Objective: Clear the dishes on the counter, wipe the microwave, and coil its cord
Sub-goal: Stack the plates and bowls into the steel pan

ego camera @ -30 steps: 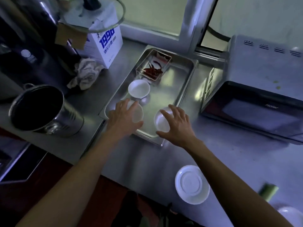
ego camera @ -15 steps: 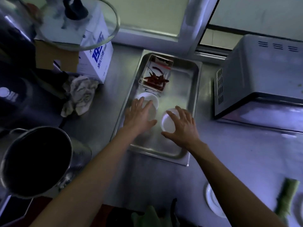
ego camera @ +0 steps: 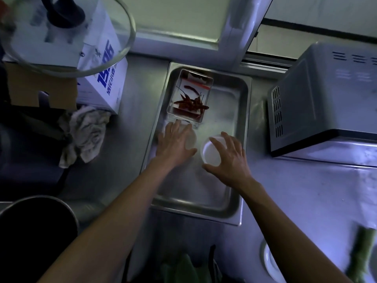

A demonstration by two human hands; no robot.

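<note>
The head view shows the fingers (ego camera: pixel 228 142) of the right hand (ego camera: pixel 230 160) curled over the rim of a small white bowl (ego camera: pixel 211 153), thumb on its near edge, gripping it from above at the middle of the frame. Just to the left, the left hand (ego camera: pixel 175 144) lies spread with straight fingers on top of a second white bowl (ego camera: pixel 191 139), of which only a pale edge shows past the knuckles. Both bowls sit inside a shallow metal tray (ego camera: pixel 204 205) on the steel bench (ego camera: pixel 306 201). Beyond the left fingertips, in the tray's far left corner, stands a clear box (ego camera: pixel 189 97) of dried red chillies. The microwave (ego camera: pixel 326 103) stands at the right of the frame, near the tray but apart from it, its vented side facing the tray. A white plate (ego camera: pixel 269 262) lies at the lower right edge, partly behind the right forearm, with a blurred green thing (ego camera: pixel 361 254) beside it. Left of the tray a crumpled rag (ego camera: pixel 85 133) rests against a white carton (ego camera: pixel 106 78) with blue print. A glass lid (ego camera: pixel 67 33) fills the upper left, and a dark metal pot (ego camera: pixel 36 231) the lower left.
</note>
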